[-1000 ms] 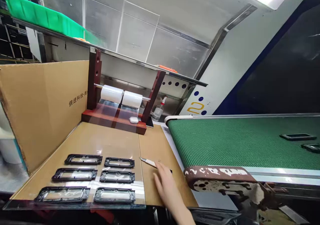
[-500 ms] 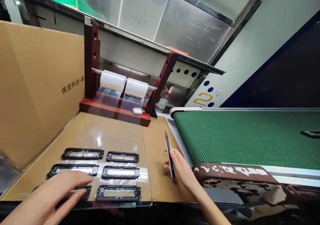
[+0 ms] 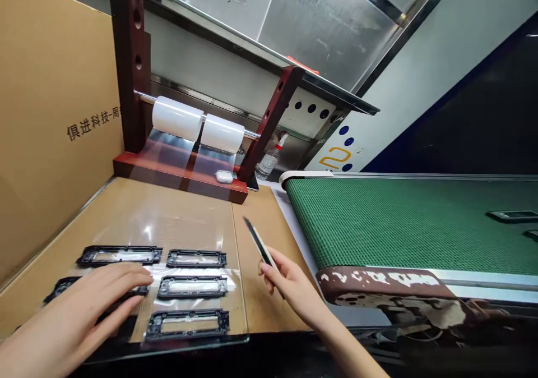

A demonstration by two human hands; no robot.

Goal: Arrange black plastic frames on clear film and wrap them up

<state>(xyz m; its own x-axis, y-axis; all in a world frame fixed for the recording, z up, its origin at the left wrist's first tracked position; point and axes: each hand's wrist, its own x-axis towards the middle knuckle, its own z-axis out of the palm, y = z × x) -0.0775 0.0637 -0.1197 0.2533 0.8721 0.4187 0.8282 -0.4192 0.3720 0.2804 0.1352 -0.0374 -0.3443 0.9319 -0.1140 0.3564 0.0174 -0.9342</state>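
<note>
My right hand (image 3: 292, 288) grips a slim utility knife (image 3: 261, 244), its tip pointing up and to the left above the cardboard sheet. My left hand (image 3: 101, 299), fingers stretched and slightly apart, is over the black plastic frames in the left column and hides part of them. Above its fingertips a black frame (image 3: 121, 256) lies flat in the back row. The right column has an upper frame (image 3: 196, 258), a middle frame (image 3: 193, 287) and a lower frame (image 3: 189, 324). Clear film (image 3: 145, 315) lies beneath the frames on a glass plate (image 3: 168, 212).
A dark red wooden stand (image 3: 180, 179) behind the plate carries two film rolls (image 3: 179, 119). A white earbud case (image 3: 224, 176) is on its base; a spray bottle (image 3: 269, 162) stands beside it. A green conveyor belt (image 3: 403, 226) runs on the right, a large cardboard box (image 3: 50, 114) on the left.
My right hand has tilted the knife over to the left. My left hand has moved up a little across the left frames. The camera view has shifted, and frames on the belt moved further into view.
</note>
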